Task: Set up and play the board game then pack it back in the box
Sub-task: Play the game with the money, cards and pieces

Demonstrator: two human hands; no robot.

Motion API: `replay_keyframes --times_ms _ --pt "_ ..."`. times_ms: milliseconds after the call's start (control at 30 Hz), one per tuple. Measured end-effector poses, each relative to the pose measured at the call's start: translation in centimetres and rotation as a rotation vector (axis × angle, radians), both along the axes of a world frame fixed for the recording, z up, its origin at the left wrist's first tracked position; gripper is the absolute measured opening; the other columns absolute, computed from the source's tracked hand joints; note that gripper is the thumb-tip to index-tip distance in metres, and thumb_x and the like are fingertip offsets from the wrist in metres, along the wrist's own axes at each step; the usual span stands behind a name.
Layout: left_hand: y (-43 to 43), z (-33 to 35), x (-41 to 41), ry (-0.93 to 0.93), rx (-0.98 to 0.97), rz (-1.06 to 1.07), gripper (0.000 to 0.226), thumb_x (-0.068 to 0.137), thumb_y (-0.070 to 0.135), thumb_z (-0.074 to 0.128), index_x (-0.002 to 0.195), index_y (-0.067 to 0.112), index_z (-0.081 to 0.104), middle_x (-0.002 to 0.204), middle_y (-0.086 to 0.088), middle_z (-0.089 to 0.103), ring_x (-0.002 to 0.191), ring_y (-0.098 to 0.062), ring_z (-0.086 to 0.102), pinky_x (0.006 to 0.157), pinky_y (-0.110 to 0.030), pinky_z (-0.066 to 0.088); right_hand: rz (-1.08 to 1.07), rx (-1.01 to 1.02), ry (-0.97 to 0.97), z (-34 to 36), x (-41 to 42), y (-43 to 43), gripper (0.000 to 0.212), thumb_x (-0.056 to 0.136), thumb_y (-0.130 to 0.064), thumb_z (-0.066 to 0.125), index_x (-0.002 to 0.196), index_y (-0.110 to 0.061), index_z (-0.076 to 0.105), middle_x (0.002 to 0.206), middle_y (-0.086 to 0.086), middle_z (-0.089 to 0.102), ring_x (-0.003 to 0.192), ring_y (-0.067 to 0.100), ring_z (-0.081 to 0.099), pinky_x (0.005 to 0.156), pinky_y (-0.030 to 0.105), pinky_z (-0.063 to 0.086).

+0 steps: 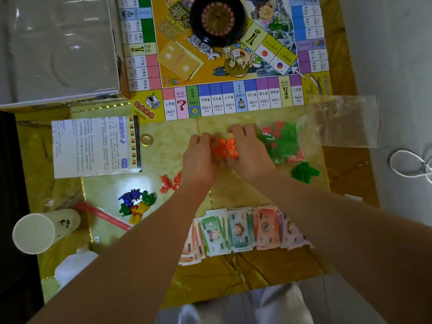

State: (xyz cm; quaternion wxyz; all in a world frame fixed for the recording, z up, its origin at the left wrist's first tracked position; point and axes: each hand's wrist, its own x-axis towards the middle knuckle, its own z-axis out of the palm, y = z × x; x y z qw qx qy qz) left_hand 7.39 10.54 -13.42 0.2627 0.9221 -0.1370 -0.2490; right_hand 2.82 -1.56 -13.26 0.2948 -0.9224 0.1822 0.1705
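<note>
Unfolded colourful game board (217, 101), flat; orange plastic pieces (225, 148) heaped just beside.

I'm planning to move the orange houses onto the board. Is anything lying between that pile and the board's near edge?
Nothing visible does. The orange houses sit cupped between the left hand and right hand; the table strip up to the board shows bare. Green pieces lie off right, a coin off left.

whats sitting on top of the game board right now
On the game board sit a black roulette wheel, a white die and a stack of yellow cards. The print beneath them is covered, and the board's far edge runs out of frame.
</note>
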Motion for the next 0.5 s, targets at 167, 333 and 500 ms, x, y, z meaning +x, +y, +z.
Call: replay_keyframes --times_ms 167,333,500 --pt "-0.3 -0.1 -0.8 0.028 0.131 0.035 0.03 0.086 0.017 0.064 0.111 0.012 0.048 0.102 -0.008 0.06 0.091 -0.028 0.059 0.076 -0.034 0.042 0.002 -0.042 0.021 0.0 -0.5 0.1 0.053 0.08 -0.001 0.068 0.125 -0.008 0.042 0.127 0.014 0.037 0.084 0.033 0.063 0.071 0.039 0.054" --pt "-1.1 -0.9 -0.2 0.011 0.112 0.05 0.027 0.088 0.018 0.064 0.109 0.01 0.05 0.093 -0.007 0.065 0.086 -0.026 0.061 0.074 -0.035 0.043 -0.028 -0.037 -0.012 -0.8 0.4 -0.1 0.045 0.079 0.006 0.066 0.115 -0.009 0.044 0.119 0.014 0.042 0.083 0.034 0.061 0.067 0.039 0.049" --pt "-1.4 -0.4 0.1 -0.024 0.129 0.06 0.03 0.086 0.013 0.063 0.11 0.008 0.047 0.099 -0.008 0.061 0.087 -0.027 0.059 0.068 -0.028 0.034 -0.047 0.007 -0.09 0.0 0.5 -0.6 0.045 0.078 0.005 0.067 0.115 -0.01 0.047 0.118 0.01 0.043 0.079 0.029 0.06 0.064 0.039 0.048"
